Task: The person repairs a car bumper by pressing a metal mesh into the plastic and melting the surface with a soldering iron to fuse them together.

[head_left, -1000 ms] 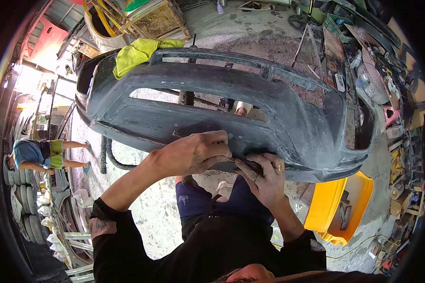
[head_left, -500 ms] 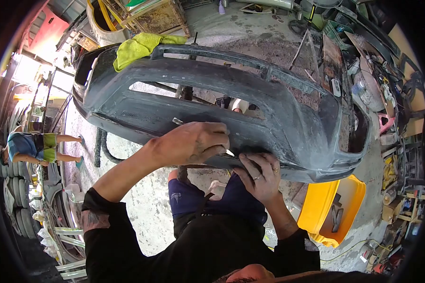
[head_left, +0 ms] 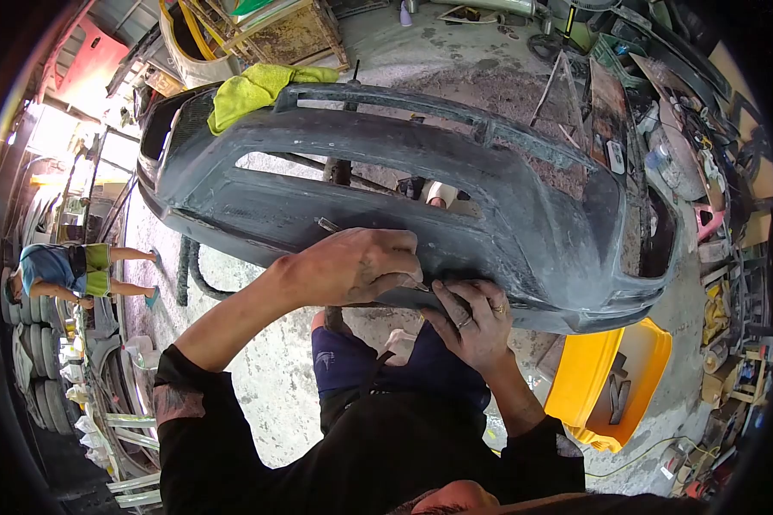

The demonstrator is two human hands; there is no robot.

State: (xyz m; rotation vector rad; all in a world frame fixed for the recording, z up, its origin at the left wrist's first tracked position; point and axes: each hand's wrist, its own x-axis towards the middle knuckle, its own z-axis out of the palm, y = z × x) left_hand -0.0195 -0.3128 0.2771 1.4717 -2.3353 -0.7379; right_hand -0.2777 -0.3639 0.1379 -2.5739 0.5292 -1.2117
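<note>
A large dark grey car bumper [head_left: 318, 202] lies across the view in front of me, its surface dusty and scuffed. My left hand [head_left: 356, 266] is closed around a thin tool [head_left: 326, 225], whose pale end sticks out above the knuckles. The tool's tip points toward the bumper's near edge. Just to the right, my right hand [head_left: 475, 322] rests with curled fingers pressed on that edge, a ring on one finger; anything under its fingertips is hidden. A yellow-green cloth [head_left: 253, 93] is draped over the bumper's far left part.
Right of my legs sits a yellow bin-like part [head_left: 584, 378] with metal pieces inside. Another person [head_left: 64, 270] stands at the left near stacked tyres. Cluttered parts and boxes line the right side. A wooden frame [head_left: 296, 43] is at the back.
Both hands keep nearly the same place at the bumper's edge, and the tool's lower end looks darker now. The whole view has shifted slightly. The other person's posture differs a little.
</note>
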